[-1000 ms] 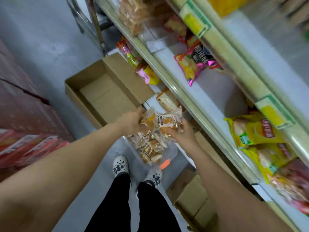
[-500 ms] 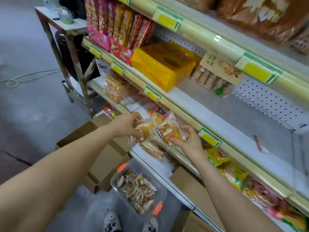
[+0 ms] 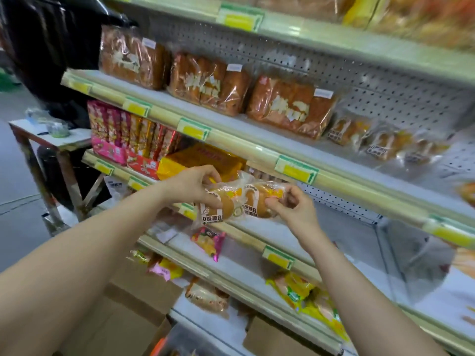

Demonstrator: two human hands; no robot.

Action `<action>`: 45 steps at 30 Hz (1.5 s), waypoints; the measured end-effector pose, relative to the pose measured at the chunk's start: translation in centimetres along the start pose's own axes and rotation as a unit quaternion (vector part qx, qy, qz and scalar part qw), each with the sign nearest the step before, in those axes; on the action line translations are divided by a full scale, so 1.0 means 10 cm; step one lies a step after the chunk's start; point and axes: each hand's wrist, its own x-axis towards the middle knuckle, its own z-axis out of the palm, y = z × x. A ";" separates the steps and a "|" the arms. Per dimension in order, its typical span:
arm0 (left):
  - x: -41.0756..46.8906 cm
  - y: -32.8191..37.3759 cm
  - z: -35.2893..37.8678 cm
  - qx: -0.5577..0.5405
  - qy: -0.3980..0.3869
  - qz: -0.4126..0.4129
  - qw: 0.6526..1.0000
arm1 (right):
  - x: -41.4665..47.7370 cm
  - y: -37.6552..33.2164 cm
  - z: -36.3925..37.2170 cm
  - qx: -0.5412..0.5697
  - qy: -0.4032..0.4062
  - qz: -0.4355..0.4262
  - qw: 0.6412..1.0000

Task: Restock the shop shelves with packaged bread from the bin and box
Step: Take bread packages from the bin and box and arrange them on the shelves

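The left bread packet [image 3: 218, 208] and the right bread packet [image 3: 258, 201] are held in mid-air, side by side and touching, in front of the shelf rail [image 3: 257, 150]. Neither rests on any shelf yet. Each is a clear, crinkled film bag around a round golden-brown bun, with a white band of dark print low down and a yellow patch near the top.

The left hand [image 3: 195, 186] pinches its packet at the top edge, thumb against curled fingers. The right hand [image 3: 293, 204] pinches the three o'clock end of the other in the same way. Gripping the loose film and not the bun probably keeps the soft bread from being squashed, and one packet per hand lets both go up together.

At two o'clock from the packets, similar small packets [image 3: 380, 142] lie on the shelf above (blurred, but the print looks alike), so that seems the likely spot. At eleven o'clock stand large wrapped loaves [image 3: 205, 83]. Just behind the left hand sit yellow packs [image 3: 203, 160]. At seven o'clock, down on the floor, is a cardboard box [image 3: 133, 317].
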 end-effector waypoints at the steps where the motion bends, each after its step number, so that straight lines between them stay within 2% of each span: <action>1: 0.03 0.09 -0.07 -0.010 0.004 0.011 1.000 | 0.03 -0.08 -0.07 0.000 0.005 -0.010 1.000; 6: 0.19 0.48 -0.29 -0.057 0.001 0.069 0.996 | 0.10 -0.46 -0.41 0.003 0.051 -0.043 0.998; 15: 0.67 1.28 -0.39 -0.055 0.037 0.168 0.984 | 0.17 -0.90 -1.12 0.015 0.131 -0.041 0.990; 20: 1.00 1.66 -0.26 -0.088 0.069 0.192 0.975 | 0.20 -0.96 -1.56 0.022 0.180 -0.032 0.983; 26: 1.41 2.10 0.13 -0.100 0.092 0.192 0.972 | 0.44 -0.74 -2.29 0.020 0.210 -0.006 0.977; 39: 2.27 3.12 0.96 -0.032 0.022 0.206 0.978 | 0.92 -0.01 -3.78 -0.017 0.274 0.091 0.957; 45: 2.57 3.37 1.32 0.002 0.035 0.218 0.975 | 1.16 0.29 -4.12 -0.028 0.273 0.111 0.955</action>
